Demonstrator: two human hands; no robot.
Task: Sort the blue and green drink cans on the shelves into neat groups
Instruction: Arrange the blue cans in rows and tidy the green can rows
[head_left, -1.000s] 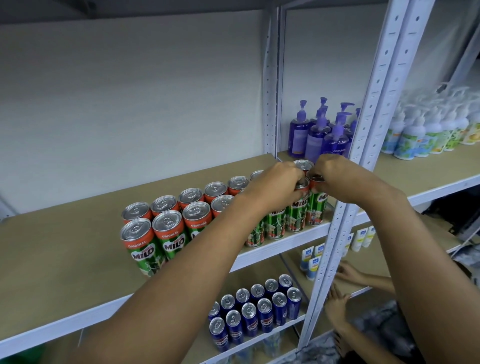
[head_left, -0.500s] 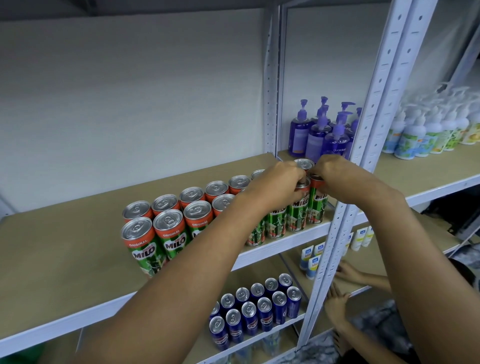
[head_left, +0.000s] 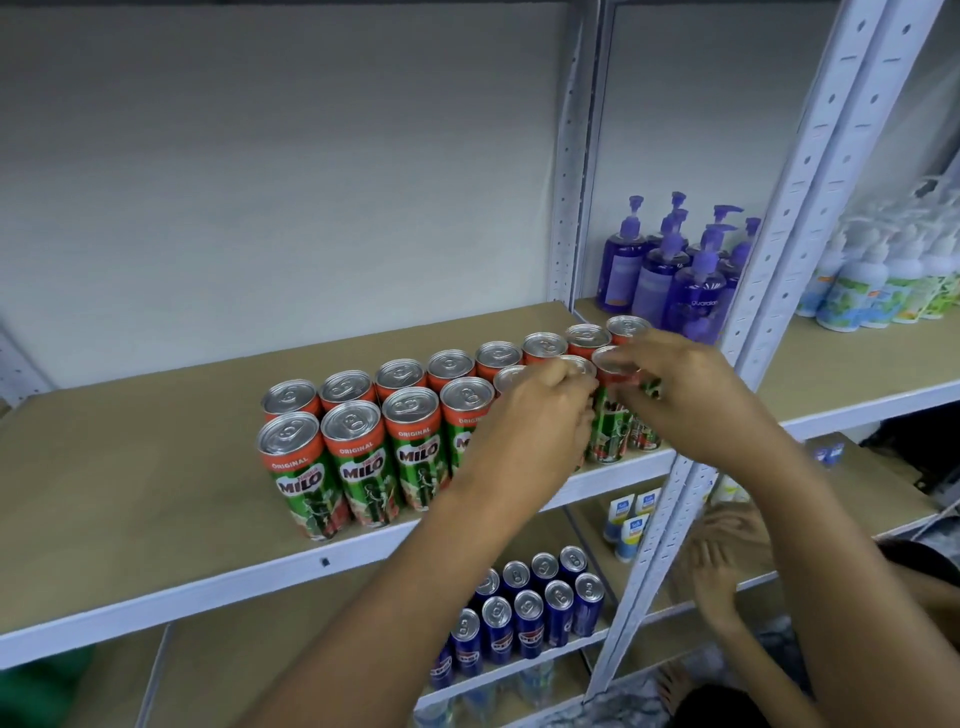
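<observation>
White metal shelving (head_left: 769, 291) stands against a pale wall. On its upper board my green cans (head_left: 363, 457) stand in two rows; blue cans (head_left: 524, 618) are grouped on the board below. My left hand (head_left: 535, 421) grips a front-row can, my right hand (head_left: 691, 395) pinches the end can's rim.
</observation>
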